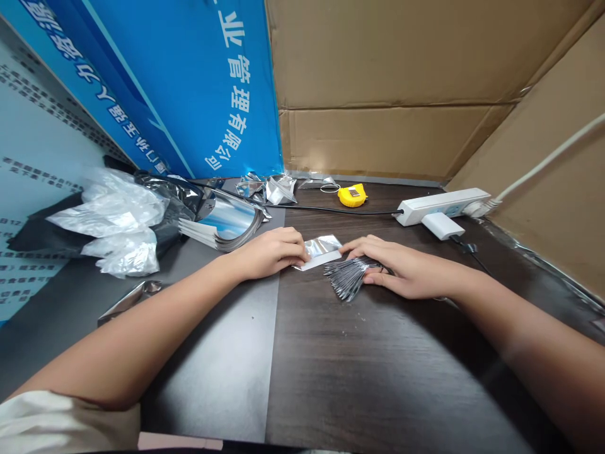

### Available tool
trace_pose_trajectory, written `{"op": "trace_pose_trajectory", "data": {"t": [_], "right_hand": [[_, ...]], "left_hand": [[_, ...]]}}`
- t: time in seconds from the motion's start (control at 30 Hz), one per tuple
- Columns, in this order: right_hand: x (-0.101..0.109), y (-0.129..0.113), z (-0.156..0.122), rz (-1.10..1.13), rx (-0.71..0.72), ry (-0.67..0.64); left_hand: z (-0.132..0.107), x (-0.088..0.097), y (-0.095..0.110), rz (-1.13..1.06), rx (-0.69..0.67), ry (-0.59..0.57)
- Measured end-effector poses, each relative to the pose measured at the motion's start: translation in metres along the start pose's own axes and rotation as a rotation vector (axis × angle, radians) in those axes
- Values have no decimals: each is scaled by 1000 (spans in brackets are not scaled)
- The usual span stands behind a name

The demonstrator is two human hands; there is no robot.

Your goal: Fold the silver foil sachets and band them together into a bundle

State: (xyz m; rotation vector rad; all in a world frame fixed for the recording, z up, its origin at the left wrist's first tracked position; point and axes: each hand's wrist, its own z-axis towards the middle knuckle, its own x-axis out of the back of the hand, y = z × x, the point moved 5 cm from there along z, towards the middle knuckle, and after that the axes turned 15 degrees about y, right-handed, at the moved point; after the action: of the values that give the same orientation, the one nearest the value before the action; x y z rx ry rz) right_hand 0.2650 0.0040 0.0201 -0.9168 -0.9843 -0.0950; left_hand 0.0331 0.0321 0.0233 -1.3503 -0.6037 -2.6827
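A small silver foil pouch (322,250) lies flat on the dark wooden table (378,378) between my hands. My left hand (271,252) has its fingers curled and pinches the pouch's left edge. My right hand (392,265) lies over a fanned stack of foil pouches (346,277), fingers pressed on it, with its fingertips touching the single pouch's right edge.
A curved bundle of silver pouches (227,224) and crumpled plastic bags (118,227) sit at the left. A yellow tape measure (352,195), a white power strip (442,208) with a plug and a black cable lie behind. Cardboard walls and a blue sign enclose the table.
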Motion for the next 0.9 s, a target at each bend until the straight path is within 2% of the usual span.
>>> {"op": "trace_pose_trajectory", "data": {"t": [0.07,0.2,0.4,0.7,0.9], "right_hand": [[-1,-2,0,26,25,11],[-1,1,0,17,-28,23],[0,-1,1,9,-19,-17],[-2,1,-1,7,-57,-32],[-3,3,-2,-18,-72,-60]], "left_hand": [[0,1,-2,21,27,-11],[-1,2,-4,0,63,-19],[-1,5,-5,-65,49,-8],[1,11,-5,-123,90,-77],[0,13,-6,-189,61,-88]]}}
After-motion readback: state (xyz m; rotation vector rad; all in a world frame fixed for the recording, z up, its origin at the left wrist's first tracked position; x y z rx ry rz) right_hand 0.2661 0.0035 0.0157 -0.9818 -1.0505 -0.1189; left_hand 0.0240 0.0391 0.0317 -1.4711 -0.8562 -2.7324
